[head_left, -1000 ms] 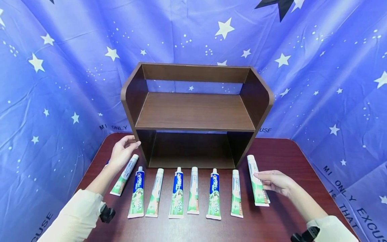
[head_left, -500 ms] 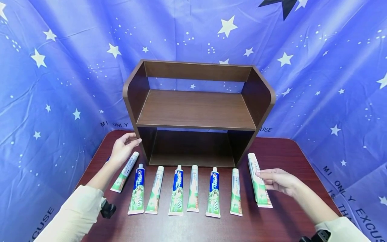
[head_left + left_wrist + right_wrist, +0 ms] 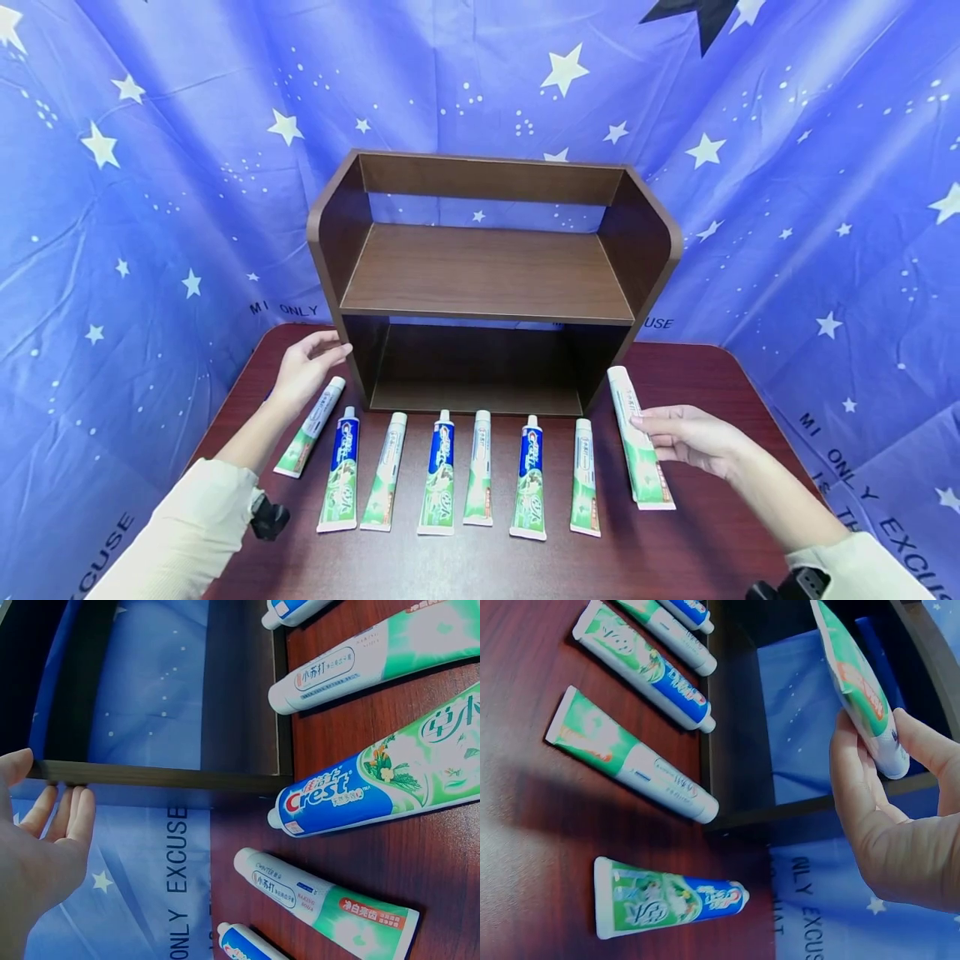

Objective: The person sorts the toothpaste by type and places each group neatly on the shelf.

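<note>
My right hand (image 3: 693,437) pinches a green and white toothpaste tube (image 3: 639,442) between thumb and fingers, its white cap pointing toward the shelf. In the right wrist view this held tube (image 3: 862,690) is raised off the table, and a blue and green Crest tube (image 3: 667,900) lies on the wood below it. The head view hides that lower tube behind the held one. At the other side, my left hand (image 3: 306,371) grips the front edge of the brown two-tier shelf's left side panel (image 3: 157,775), thumb on one face and fingers on the other.
Several toothpaste tubes lie in a row before the shelf (image 3: 487,275), caps toward it, among them a Crest tube (image 3: 438,479) and a green-white tube (image 3: 585,479). Another green-white tube (image 3: 309,429) lies slanted beside my left forearm. A blue starry curtain (image 3: 465,75) surrounds the dark red table (image 3: 697,375).
My right hand has lifted the toothpaste tube slightly and its cap end has moved up toward the shelf. My left hand stays on the side panel. The head view has shifted a little.
</note>
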